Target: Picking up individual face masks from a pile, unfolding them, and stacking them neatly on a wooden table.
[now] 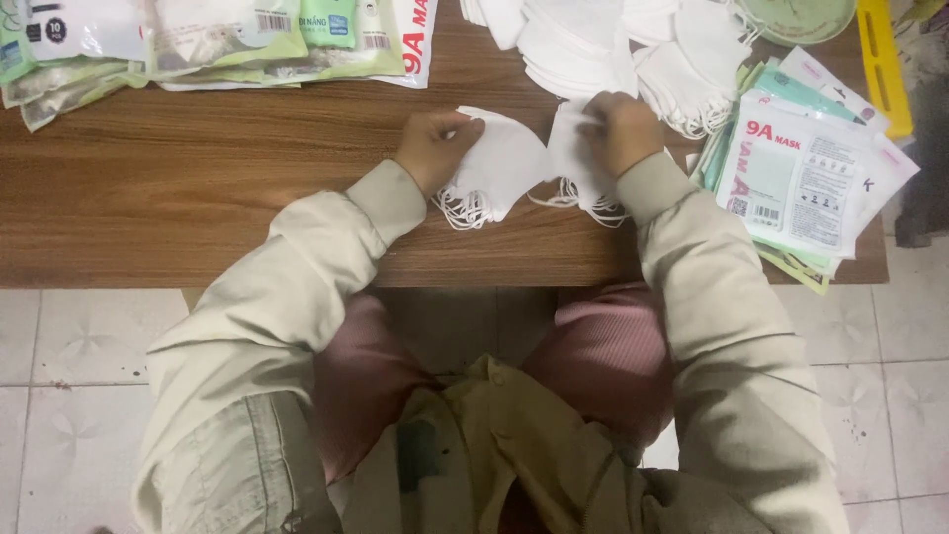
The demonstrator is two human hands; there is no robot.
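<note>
Left hand [432, 146] grips a white folded fabric mask stack [499, 168], long axis two-to-eight o'clock; right hand [621, 129] pinches another white mask bundle [578, 158], loops toward six.

White-green flat packets [806, 178] stacked right; more packets [227, 40] top left.

Both hands on white masks — left hand [435, 148] on one stack [499, 168], right hand [621, 129] on another [573, 158].

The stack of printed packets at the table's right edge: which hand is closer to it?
Right. The right hand rests on white masks just left of the packets; the left hand is farther left, holding another mask.
</note>
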